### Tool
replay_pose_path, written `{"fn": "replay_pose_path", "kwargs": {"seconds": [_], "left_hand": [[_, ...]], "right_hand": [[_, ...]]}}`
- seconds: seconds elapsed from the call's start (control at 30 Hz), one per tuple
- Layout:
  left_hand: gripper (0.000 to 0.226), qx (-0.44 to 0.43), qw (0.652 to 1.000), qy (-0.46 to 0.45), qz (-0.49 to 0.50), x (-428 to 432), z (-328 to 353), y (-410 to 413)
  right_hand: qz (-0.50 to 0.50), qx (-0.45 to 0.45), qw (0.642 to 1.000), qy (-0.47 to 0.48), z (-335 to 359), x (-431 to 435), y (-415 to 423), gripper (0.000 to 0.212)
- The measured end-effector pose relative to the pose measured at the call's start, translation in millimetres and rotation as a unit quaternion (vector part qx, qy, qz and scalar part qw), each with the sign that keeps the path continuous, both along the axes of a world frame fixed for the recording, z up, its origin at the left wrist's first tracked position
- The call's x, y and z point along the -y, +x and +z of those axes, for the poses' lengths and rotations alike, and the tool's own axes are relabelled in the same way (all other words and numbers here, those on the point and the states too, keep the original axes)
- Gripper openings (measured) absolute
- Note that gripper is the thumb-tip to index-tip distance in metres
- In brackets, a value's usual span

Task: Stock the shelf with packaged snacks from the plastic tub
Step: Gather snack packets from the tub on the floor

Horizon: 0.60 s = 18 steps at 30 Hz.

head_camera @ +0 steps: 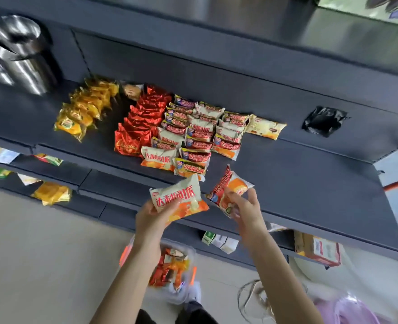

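Forearms first, since they fill the bottom of my view; between them, down on the floor, sits the plastic tub (191, 251), with red and orange wrappers inside it, so there is stock left to move. Left hand (150, 215) holds a white-and-orange packet (181, 197), fingers curled round its lower edge; right hand (244, 206) pinches a second packet (230, 185) by one end, that one tilted with its red side showing. Both packets hover over the front lip of the dark shelf (310, 183), just short of the rows of matching packets (193, 136); neither touches the board, as far as I can tell.

As I judge it, the step in hand is laying these two down at the front of the block. I would set the left packet just in front of the nearest row, print up and facing the same way as its neighbours, overlapped as the rows behind are; then bring the right one into the bare space to the right of it, turning it flat before letting go, because released on the tilt it could slide off the lip. Foil is slick and I take the contents to be soft, so a light grip and a low release; no shoving into the stack, or the red packets (141, 120) beside it may shift.
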State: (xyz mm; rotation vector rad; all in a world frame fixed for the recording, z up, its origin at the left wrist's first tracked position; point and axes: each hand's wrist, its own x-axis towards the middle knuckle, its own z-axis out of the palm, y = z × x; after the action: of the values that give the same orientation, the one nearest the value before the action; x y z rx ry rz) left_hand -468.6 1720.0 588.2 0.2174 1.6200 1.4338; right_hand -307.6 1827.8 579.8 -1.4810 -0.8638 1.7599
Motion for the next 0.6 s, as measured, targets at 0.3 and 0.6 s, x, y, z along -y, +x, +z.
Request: {"fn": "replay_pose_path", "kwargs": {"seconds": [0.3, 0.6], "left_hand": [[0.03, -0.007, 0.998, -0.067, 0.0, -33, -17, -4], [0.018, -0.05, 0.995, -0.086, -0.014, -57, -15, -9]], "right_hand": [[-0.067, 0.008, 0.998, 0.0, -47, -82, 15, 0.033], [-0.008, 0.162, 0.969, 0.186, -93, -118, -8, 0.04]]}}
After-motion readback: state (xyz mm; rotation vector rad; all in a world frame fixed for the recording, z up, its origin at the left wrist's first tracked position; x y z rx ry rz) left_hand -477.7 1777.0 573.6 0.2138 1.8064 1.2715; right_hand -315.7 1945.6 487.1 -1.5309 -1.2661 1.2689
